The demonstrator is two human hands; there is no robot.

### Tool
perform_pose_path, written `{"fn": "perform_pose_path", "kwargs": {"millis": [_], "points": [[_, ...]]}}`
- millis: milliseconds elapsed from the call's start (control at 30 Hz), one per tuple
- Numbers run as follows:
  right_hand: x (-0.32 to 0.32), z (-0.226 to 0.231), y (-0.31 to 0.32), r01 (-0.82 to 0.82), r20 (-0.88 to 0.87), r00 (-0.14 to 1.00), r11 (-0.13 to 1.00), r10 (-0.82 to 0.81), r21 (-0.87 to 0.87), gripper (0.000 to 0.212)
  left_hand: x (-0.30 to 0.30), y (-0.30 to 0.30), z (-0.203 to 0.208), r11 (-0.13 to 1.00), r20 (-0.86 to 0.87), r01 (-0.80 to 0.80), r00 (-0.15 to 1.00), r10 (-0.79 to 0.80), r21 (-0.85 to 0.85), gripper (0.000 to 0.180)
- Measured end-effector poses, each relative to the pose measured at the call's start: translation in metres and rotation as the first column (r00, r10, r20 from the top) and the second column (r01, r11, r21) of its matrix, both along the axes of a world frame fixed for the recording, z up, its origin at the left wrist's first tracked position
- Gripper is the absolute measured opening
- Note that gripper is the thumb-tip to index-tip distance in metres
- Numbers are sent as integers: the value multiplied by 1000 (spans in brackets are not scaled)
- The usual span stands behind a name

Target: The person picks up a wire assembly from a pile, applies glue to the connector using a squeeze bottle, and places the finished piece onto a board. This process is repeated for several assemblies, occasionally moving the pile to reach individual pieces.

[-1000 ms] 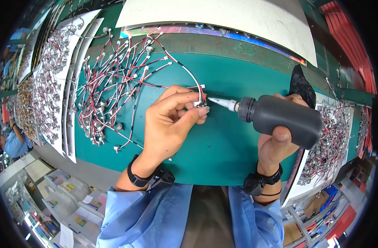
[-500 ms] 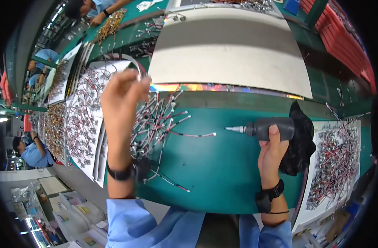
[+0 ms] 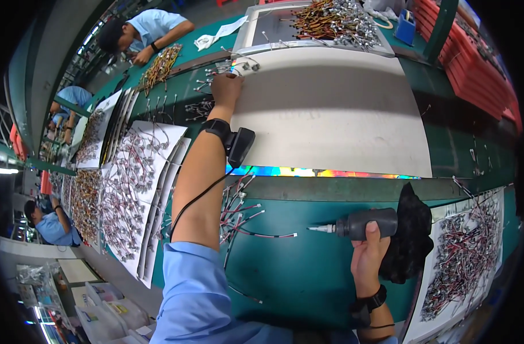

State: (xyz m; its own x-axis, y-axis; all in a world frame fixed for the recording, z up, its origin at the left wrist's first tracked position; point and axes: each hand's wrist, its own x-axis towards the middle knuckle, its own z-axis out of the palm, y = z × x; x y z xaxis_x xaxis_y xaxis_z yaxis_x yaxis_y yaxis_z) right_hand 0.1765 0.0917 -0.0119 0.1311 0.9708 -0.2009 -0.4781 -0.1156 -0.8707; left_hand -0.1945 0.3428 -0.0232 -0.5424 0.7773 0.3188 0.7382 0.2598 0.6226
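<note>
My right hand (image 3: pixel 366 261) is wrapped round a dark squeeze bottle (image 3: pixel 368 223) with a thin pointed nozzle, held level above the green mat (image 3: pixel 296 269). The nozzle points left toward a wire lead (image 3: pixel 266 234) with a white end. Far forward, my left hand (image 3: pixel 226 90) is at the left edge of the large white board (image 3: pixel 330 114). Its fingers are curled together beside thin wires with small metal parts (image 3: pixel 251 65), and what they hold, if anything, is hidden. A bunch of red, black and white leads (image 3: pixel 233 209) lies under my left forearm.
A crumpled black cloth (image 3: pixel 408 241) lies right of the bottle. White sheets of wired parts stand left (image 3: pixel 138 195) and right (image 3: pixel 462 258). Red stacked trays (image 3: pixel 474 69) are at the far right. Another person (image 3: pixel 158 31) works at the far left.
My left hand has moved forward, from above the lead bunch to the white board's far left edge. The view has shifted forward. My right hand still holds the bottle.
</note>
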Motion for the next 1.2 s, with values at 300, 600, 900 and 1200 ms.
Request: {"fn": "perform_pose_path", "kwargs": {"millis": [300, 600, 900, 1200], "points": [[0, 0, 1, -24, 16, 1000, 1000, 24, 18, 28, -13, -9, 2, 993, -139, 58, 988, -73, -106, 22], [-4, -4, 4, -38, -26, 999, 998, 40, 40, 20, 7, -162, 131, 882, 562, 424, 686, -462, 207, 27], [-2, -1, -4, -44, -54, 997, 995, 49, 87, 24, 65, -452, 104, 935, 174, 245, 963, -205, -255, 11], [-2, -1, -4, -20, -92, 995, 997, 27, 75, 25, 52, -456, 44, 991, -10, -35, 999, 34, -128, 10]]}}
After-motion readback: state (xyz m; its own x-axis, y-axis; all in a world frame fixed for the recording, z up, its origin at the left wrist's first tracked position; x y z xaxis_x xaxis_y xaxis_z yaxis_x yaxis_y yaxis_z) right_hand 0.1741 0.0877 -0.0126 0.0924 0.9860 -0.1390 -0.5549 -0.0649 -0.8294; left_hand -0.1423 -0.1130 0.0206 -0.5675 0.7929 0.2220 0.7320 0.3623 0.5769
